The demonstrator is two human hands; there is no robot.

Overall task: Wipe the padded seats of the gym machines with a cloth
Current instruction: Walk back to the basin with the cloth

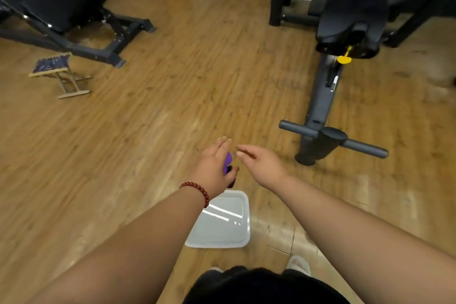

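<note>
Seat (350,15) stands far right; left hand (214,168) grips a purple thing (227,161), right hand (261,165) beside it, fingers loosely straight, empty.

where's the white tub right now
In the head view the white tub sits on the wooden floor at bottom centre, beneath the left hand, which holds a purple object.

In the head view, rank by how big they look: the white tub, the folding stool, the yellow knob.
white tub, though nearest the camera
folding stool, close behind
yellow knob, clearly smallest
</note>
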